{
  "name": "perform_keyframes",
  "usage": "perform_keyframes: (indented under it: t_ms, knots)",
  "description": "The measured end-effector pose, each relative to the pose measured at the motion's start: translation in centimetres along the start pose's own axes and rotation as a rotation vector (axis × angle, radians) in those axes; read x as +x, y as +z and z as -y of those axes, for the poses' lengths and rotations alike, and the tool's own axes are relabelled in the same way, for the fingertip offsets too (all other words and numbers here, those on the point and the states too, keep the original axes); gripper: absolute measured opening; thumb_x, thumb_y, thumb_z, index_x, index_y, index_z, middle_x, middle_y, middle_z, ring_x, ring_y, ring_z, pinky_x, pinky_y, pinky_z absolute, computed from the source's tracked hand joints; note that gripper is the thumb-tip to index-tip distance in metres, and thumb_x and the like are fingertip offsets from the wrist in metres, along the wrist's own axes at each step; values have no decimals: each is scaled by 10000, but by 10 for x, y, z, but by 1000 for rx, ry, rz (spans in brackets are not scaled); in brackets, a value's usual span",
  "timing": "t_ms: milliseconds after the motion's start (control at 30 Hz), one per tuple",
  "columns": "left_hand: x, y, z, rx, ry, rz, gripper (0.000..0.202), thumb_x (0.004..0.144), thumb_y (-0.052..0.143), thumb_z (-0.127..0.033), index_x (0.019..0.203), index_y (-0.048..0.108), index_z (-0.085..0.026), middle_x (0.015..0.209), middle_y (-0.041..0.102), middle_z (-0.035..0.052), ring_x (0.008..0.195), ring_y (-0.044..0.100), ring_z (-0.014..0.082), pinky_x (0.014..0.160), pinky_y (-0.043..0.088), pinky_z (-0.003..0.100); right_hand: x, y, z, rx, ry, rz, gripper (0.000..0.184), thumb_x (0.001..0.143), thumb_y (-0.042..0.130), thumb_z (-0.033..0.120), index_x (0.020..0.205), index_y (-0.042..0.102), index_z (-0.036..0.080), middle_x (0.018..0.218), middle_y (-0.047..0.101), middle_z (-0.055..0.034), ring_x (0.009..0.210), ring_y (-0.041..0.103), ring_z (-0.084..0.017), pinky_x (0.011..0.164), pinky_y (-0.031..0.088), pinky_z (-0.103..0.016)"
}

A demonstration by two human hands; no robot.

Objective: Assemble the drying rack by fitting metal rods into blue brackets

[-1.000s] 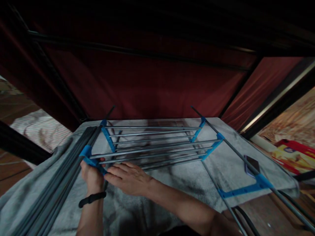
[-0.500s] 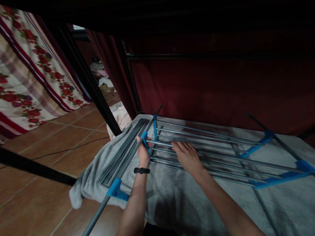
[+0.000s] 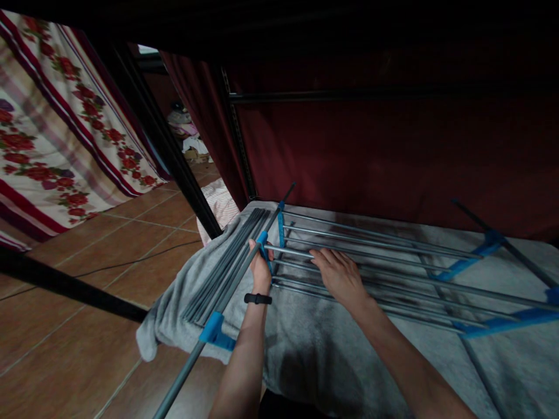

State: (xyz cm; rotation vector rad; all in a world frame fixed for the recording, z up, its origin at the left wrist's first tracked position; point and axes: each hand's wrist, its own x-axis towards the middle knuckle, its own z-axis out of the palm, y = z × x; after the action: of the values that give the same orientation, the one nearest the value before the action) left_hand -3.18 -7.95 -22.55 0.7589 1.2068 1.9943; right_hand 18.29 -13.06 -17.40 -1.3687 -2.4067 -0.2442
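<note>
A partly assembled rack of grey metal tubes (image 3: 375, 235) with blue plastic brackets lies on a grey blanket (image 3: 305, 337). My left hand (image 3: 261, 270), with a black band on its wrist, is closed around a blue bracket (image 3: 262, 238) on the long left pole (image 3: 238, 278). Its thumb shows on the near side and fingertips on the far side. My right hand (image 3: 340, 276) is wrapped over a crosswise tube (image 3: 290, 251) whose left end meets that bracket. Lower on the same pole sits another blue bracket (image 3: 213, 330).
Several loose grey tubes (image 3: 225, 267) lie bundled left of the pole. Black bed-frame posts (image 3: 174, 157) stand at the left, and a dark red curtain (image 3: 371, 151) hangs behind. A cable (image 3: 131, 266) crosses the tiled floor (image 3: 100, 326). A floral cloth (image 3: 78, 134) hangs farther left.
The whole view has shifted slightly, so things sit a little farther right. Both hands keep their hold on the bracket and the tube, with little visible movement.
</note>
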Motion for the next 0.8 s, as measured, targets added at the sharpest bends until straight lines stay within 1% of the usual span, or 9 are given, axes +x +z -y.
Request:
perform_keyframes:
  t_ms: [167,433,500,600,700,800]
  knots:
    - [-1,2,0,-11,-23,-14,713,866,477,-863,616,570,-202,493,480,-26,471,427,108,529,382,263,2,-3,1,-7,10,18,342,1069,429,229,1329,648,274,1152,716,-58,1061,629,-199,957,428,-330]
    - [0,0,3,17,22,38,712,934,419,-810,567,535,-211,493,461,-17,483,425,113,557,402,266,5,-5,1,36,24,44,345,1087,409,273,1329,655,276,1184,723,-55,1095,645,-186,954,440,-309]
    - [0,-1,4,19,31,39,722,918,430,-827,557,530,-210,491,462,-15,482,424,111,554,398,266,6,-8,1,47,23,58,334,1088,421,279,1324,657,270,1190,728,-50,1104,654,-181,940,448,-305]
    - [1,-1,5,8,17,34,737,854,464,-884,574,545,-207,496,479,-15,486,434,114,543,394,271,7,-13,1,53,10,74,321,1090,424,287,1299,666,263,1170,736,-47,1085,672,-178,901,461,-304]
    - [0,-2,3,-4,-18,23,746,806,488,-917,601,561,-203,505,488,-18,492,445,119,538,399,276,7,-14,0,51,1,50,304,1088,438,290,1273,677,257,1136,745,-44,1048,686,-178,863,469,-301]
    - [-2,-1,0,-14,-49,35,729,850,484,-879,634,590,-191,532,507,-11,512,471,121,544,410,271,6,-11,-1,22,-25,-22,302,1078,461,270,1292,671,237,1121,750,-61,1023,682,-184,900,471,-314]
